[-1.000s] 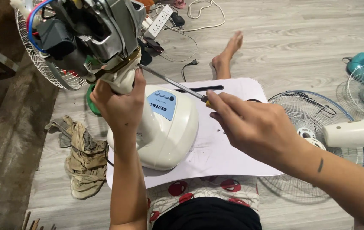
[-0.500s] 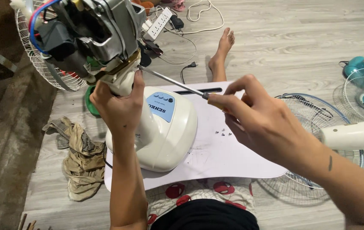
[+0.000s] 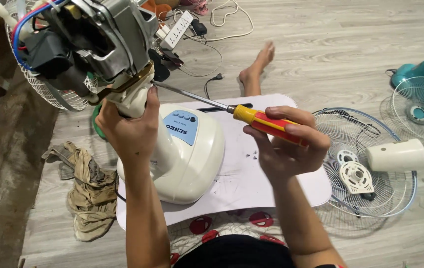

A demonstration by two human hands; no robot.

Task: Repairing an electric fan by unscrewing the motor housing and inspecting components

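My left hand [image 3: 128,126] grips the cream neck of a fan just under its bare motor [image 3: 90,42], which shows metal housing and red and blue wires. The fan's cream base [image 3: 192,161] with a blue button panel rests on a white board [image 3: 251,183]. My right hand [image 3: 284,146] holds a screwdriver [image 3: 251,118] by its yellow and red handle. Its shaft points left, with the tip at the joint below the motor, next to my left thumb. A few small screws [image 3: 251,154] lie on the board by my right hand.
A detached wire fan guard [image 3: 371,198] with a cream motor cover [image 3: 396,155] on it lies at the right. A teal fan [image 3: 420,94] sits at far right. A crumpled rag [image 3: 90,191] lies at left. A power strip [image 3: 176,30] and cables lie beyond. My foot [image 3: 256,67] rests ahead.
My right hand slid back along the screwdriver and turned, so the yellow and red handle now shows. The screwdriver tip stays at the joint under the motor. My left hand kept its grip.
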